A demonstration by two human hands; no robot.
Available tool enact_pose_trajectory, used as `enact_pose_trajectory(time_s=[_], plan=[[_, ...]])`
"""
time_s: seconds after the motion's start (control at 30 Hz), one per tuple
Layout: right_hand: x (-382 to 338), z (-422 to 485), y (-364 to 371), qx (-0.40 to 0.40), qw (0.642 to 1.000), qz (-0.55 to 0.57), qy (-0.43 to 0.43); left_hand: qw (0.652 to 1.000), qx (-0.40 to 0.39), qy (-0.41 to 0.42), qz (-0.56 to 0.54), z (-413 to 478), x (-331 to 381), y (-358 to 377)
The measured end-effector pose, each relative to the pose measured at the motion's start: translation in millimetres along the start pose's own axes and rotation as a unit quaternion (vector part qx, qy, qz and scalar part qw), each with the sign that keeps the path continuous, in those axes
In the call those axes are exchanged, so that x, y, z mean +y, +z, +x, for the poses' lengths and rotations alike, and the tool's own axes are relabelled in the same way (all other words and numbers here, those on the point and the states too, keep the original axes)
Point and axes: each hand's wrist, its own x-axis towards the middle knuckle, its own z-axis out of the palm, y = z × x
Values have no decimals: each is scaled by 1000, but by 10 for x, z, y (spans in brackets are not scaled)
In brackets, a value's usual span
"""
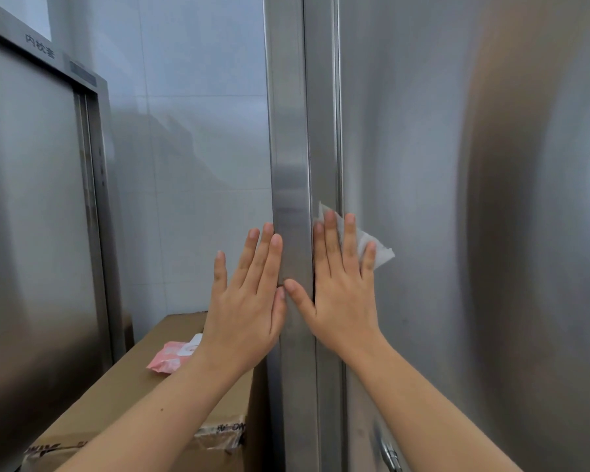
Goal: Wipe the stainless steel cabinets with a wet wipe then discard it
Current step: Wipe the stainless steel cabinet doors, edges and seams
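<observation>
Both hands are reaching up to the steel with fingers straight, and neither is curling round anything. Left hand [249, 301] is lying flat and holding nothing, its fingertips resting at the outer face of the cabinet's corner post [290, 165]. Right hand [341, 294] is pressing the wet wipe [378, 250] flat against the steel just where the post is meeting the cabinet door [457, 233]. The white corners of the wipe are sticking out above and to the right of the fingers, and the two thumbs are nearly touching across the post.

Judging from this, the wiping step is under way around the middle of the door's edge. The wipe is in use on the steel and not yet discarded. No wet streaks are showing clearly enough to tell which parts are already done, so the broad door face to the right, and the post above the hands, may be waiting for their turn. Low on the door a small metal latch [389, 454] is showing.

Just left of the post a cardboard box [133, 386] is standing, and a pink wipe packet [171, 359] is lying on its top. Farther left a second steel cabinet [31, 199] is standing against the tiled wall [191, 148]; whether it is cleaned I cannot tell. No bin is showing anywhere, so the discarding is likely calling for a turn away from here.
</observation>
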Motion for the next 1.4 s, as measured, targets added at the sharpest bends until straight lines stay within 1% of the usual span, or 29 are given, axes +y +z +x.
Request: enact_pose_trajectory(time_s=[0.13,0.23,0.33,0.43,0.53,0.67,0.77,0.87,0.97,1.03,1.17,1.23,1.3,1.4], plan=[[26,-21,7,-10,1000,-13,-5,1000,-6,14,12,-9,-36,3],[63,124,-39,-1,1000,-15,-17,1000,-3,17,18,-22,-39,18],[41,147,-34,11,1000,-6,-8,1000,0,17,14,-78,-30,30],[6,-73,54,7,1000,16,5,1000,-7,21,12,-182,-4,32],[-1,-461,165,-19,1000,23,5,1000,-15,21,4,-324,43,35],[29,-688,222,-40,999,7,-3,997,-36,52,37,-547,64,56],[41,-559,199,-28,1000,-7,-7,996,-47,62,51,-622,50,78],[23,-462,204,-5,1000,1,8,997,-47,51,46,-647,78,106],[-12,-587,272,5,1000,19,24,998,-47,35,36,-731,123,145],[-40,-816,344,-12,999,24,34,998,-52,25,28,-815,150,166],[-81,-1431,484,-83,996,14,42,997,-73,20,22,-996,196,194],[-86,-1557,507,-102,994,9,43,996,-84,21,20,-1090,228,193],[-74,-1489,480,-104,994,4,42,995,-100,19,17,-1213,274,198],[-21,-1262,417,-79,996,10,31,993,-112,21,15,-1406,334,232]])
